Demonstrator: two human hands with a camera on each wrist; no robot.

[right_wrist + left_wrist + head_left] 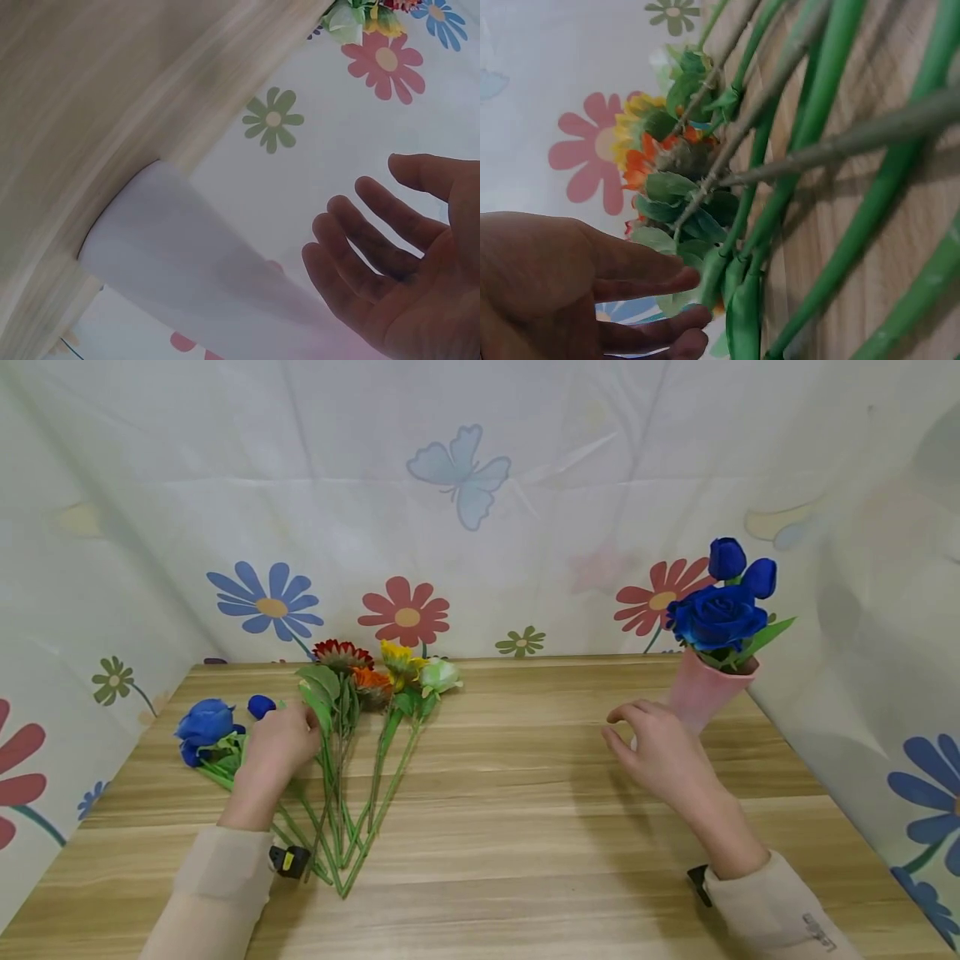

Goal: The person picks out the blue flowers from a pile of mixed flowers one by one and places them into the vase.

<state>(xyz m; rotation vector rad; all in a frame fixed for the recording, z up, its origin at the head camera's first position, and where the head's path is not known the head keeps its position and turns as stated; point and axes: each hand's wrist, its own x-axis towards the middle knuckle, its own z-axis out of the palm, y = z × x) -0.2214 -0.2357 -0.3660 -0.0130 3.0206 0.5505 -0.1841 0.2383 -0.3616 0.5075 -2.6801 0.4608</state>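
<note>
On the left, my left hand (pixel 281 742) reaches down among the artificial flowers lying on the table. Its thumb and fingers (pixel 691 319) are apart beside green stems (pixel 742 300), and I see nothing pinched between them. Blue roses (pixel 206 722) and a small blue bud (pixel 261 706) lie by this hand; to its right are a dark red flower (pixel 342 655), an orange one (pixel 372 685), a yellow one (pixel 402 664) and a pale green one (pixel 440 675). My right hand (pixel 667 756), fingers loosely bent, is in front of a pink-and-white vase (pixel 708 693) holding blue flowers (pixel 720 614).
A wood-grain table (pixel 510 827) carries everything. Behind and beside it hangs a white cloth (pixel 540 552) printed with flowers and a butterfly. The green stems (pixel 341 860) converge toward the table's front, near the left sleeve (pixel 217 885).
</note>
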